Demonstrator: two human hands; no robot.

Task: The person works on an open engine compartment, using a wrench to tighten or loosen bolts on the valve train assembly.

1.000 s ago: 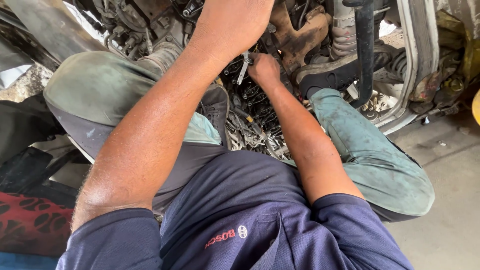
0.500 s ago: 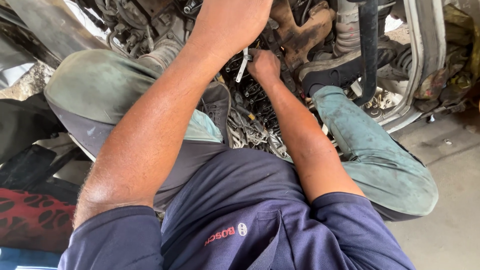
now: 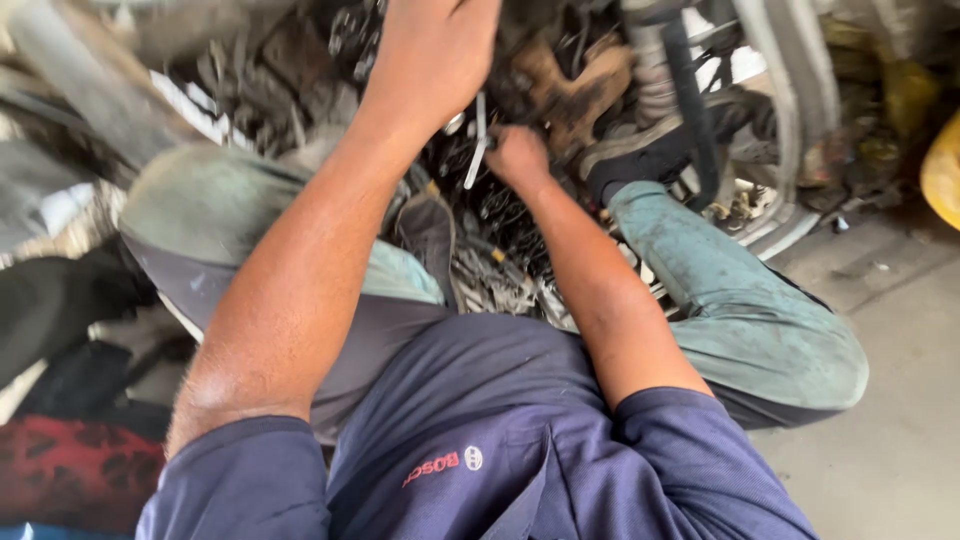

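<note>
Right hand grips a wrench just below the rusty part; left hand rests beside it, grip unclear. Part remains mounted; work appears unfinished.

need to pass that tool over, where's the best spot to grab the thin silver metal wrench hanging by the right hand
Grip the thin silver metal wrench on its lower free shaft, coming from below and the left. It hangs nearly upright, its upper end seems held at the right hand against the dark engine parts, so only the lower length is clear. The left hand crowds the space above.
</note>
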